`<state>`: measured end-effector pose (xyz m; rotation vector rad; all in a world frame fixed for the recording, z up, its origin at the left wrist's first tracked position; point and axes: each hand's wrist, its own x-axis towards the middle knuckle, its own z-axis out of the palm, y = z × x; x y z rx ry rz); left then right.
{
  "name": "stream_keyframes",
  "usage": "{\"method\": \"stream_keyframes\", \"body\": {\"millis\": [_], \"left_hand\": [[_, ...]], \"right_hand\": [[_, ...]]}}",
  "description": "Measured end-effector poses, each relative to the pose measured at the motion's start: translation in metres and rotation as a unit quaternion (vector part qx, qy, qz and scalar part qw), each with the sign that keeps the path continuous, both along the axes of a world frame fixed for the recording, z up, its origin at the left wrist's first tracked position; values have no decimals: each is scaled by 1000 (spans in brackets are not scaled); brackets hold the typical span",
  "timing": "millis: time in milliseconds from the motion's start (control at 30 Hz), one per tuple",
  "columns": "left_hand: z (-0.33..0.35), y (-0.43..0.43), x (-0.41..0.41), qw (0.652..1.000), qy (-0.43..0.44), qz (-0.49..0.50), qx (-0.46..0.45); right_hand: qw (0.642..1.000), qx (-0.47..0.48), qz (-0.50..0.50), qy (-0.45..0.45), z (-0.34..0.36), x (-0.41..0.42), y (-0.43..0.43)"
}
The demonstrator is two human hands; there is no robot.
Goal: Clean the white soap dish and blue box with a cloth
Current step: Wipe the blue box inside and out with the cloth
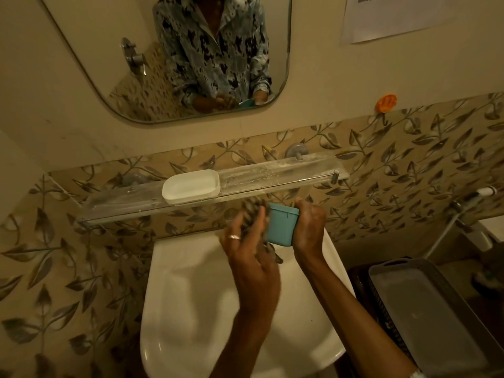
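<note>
My right hand [309, 227] grips the blue box [281, 226] by its right side, above the back of the white basin [191, 309]. Against the box's left side, my left hand [251, 252] holds a striped, crumpled cloth [252, 211]; this hand looks blurred. The cloth pokes out above and below my fingers. The white soap dish [191, 188] sits on the clear wall shelf [272, 175], up and to the left of both hands, and nothing touches it.
A mirror [136, 64] hangs above the shelf and reflects me. A grey tray [425, 309] lies on a dark basket at the right. An orange hook [386, 102] sticks to the wall. A tap and hose [461, 208] stand at far right.
</note>
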<state>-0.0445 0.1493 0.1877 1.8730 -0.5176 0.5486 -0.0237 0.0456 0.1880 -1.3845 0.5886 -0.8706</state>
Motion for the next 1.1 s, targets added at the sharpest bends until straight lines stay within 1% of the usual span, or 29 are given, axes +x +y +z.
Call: {"method": "stream_keyframes", "body": {"millis": [100,133,200,267,300,367,400,467,533,600,633,700,767,833,900,933,967,1033,1067,1100], "left_hand": [[-5,-10,-25,997,-59,-37,42],[-6,-12,-24,995,-77,-32,58],[-4,-12,-12,994,-83,-10,73],[2,-6,3,996,-63,14,63],[5,-2,11,998,-31,25,39],[8,1,20,998,31,49,-2],[11,-1,18,998,35,51,-10],[10,-9,-1,999,-17,27,17],[6,-18,-23,995,-75,-10,69],[4,-19,-27,990,-97,-22,101],[3,-18,-21,990,-98,-15,103],[2,-11,-7,990,-90,3,104],[3,-4,4,994,-72,11,79],[6,0,11,999,-5,29,16],[4,0,12,998,45,47,-17],[4,-3,6,998,43,42,-18],[2,-7,-4,1000,19,25,-4],[-4,-16,-27,998,-38,-19,47],[-5,-18,-36,996,-56,-36,65],[-5,-17,-38,994,-67,-46,76]], "right_hand": [[995,-82,37,-34,-2,4,4],[994,-91,45,-44,-3,5,4],[996,-60,39,-47,0,4,4],[1000,-10,14,-19,4,2,6],[1000,7,10,-9,6,3,8],[1000,12,6,3,7,6,9],[1000,8,-1,4,9,8,10],[1000,-12,3,-8,5,7,8],[999,-22,36,-17,-8,3,9],[998,-16,63,-21,-9,-5,10],[998,-23,54,-34,-7,-6,8],[999,-8,20,-41,3,-4,7],[999,35,-1,-20,10,-2,8],[997,70,-9,11,9,-2,7],[997,76,-15,17,5,-2,8],[997,70,-19,15,5,-1,8],[998,56,-13,11,2,-1,7],[998,44,35,-15,-5,-3,6],[996,46,66,-23,-8,-5,7],[997,31,72,-21,-9,-7,7]]}}
